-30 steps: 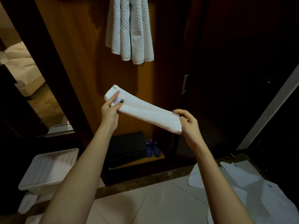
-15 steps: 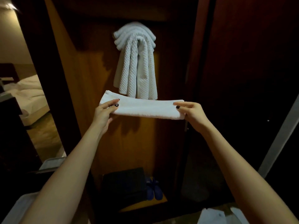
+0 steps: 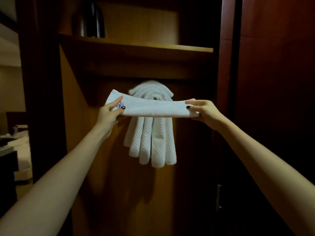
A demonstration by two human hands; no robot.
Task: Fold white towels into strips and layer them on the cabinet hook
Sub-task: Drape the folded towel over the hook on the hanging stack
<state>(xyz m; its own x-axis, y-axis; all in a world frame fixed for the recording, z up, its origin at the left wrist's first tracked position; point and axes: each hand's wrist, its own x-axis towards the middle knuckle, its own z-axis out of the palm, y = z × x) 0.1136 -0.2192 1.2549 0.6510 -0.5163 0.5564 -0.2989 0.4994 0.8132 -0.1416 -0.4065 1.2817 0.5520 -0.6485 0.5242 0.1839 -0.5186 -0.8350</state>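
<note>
Pinched a folded towel strip at both ends with left hand and right hand, not yet draped over hung towels farther back.

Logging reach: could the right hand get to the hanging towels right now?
Probably yes: the right hand is close beside the hanging towels, nothing solid between. But it and the left hand each pinch an end of the folded towel.

- A hotel-style bedroom, dimly lit.
- Open wooden wardrobe with a shelf carrying a dark metal kettle.
- Folded white waffle towels hang inside.
- Pale bedding shows at far left.
</note>
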